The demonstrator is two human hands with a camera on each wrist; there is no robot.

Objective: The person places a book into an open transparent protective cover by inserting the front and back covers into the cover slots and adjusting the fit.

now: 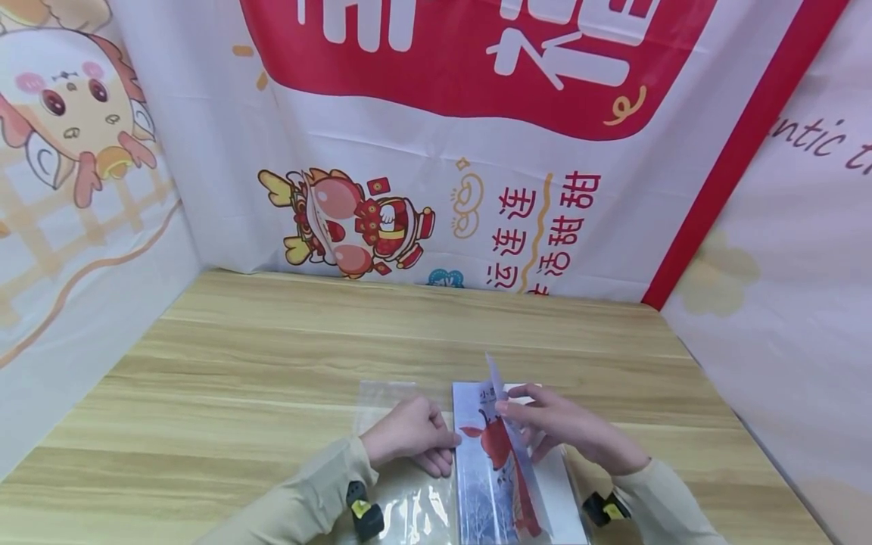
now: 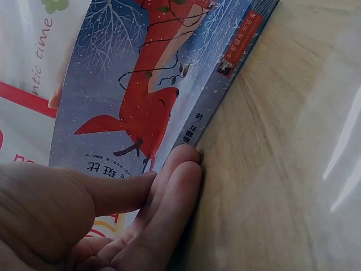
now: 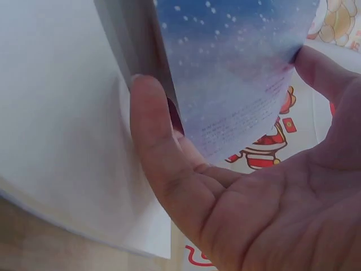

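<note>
A picture book (image 1: 477, 484) with a blue snowy cover and a red deer lies in front of me, its front cover (image 3: 231, 68) lifted at a slant. My left hand (image 1: 412, 435) is at the spine; in the left wrist view, its thumb and curled fingers (image 2: 175, 197) pinch the spine edge. My right hand (image 1: 575, 428) holds the raised cover by its free side. In the right wrist view, the thumb is at the cover's edge and other fingers reach between cover and white page (image 3: 62, 113). Clear plastic film (image 1: 412, 515) lies under and beside my left hand.
A wood-grain table (image 1: 238, 393) carries everything. Printed cloth hangings (image 1: 381, 129) with red and cartoon figures stand at its back and both sides. A black device with a yellow mark (image 1: 364, 511) is strapped on each wrist.
</note>
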